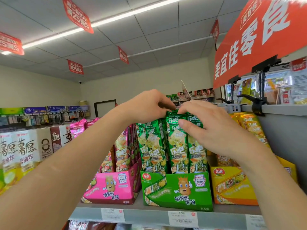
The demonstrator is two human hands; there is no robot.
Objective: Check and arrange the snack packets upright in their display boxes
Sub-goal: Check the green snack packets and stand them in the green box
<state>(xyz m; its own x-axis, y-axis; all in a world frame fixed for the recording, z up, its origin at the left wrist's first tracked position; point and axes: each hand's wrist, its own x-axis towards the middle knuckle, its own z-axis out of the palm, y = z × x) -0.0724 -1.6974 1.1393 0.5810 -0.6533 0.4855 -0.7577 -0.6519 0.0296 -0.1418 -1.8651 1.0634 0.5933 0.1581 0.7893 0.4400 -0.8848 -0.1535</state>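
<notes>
On the shelf's [146, 216] front edge, green packets [154, 146] stand upright in the green box [176, 190]; left hand [147, 105] and right hand [209, 128] both pinch one packet's top. The pink box [113, 188] and yellow box [232, 186] probably remain unchecked

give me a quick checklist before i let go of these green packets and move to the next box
1. Grip: left hand and right hand both pinch the tops of the green packets: ok.
2. Front green packets upright in the green box: ok.
3. Rear green packets: hidden, cannot tell.
4. Pink packets in the pink box lean, with uneven heights: not ok.
5. Yellow packets in the yellow box: mostly hidden, cannot tell.
</notes>
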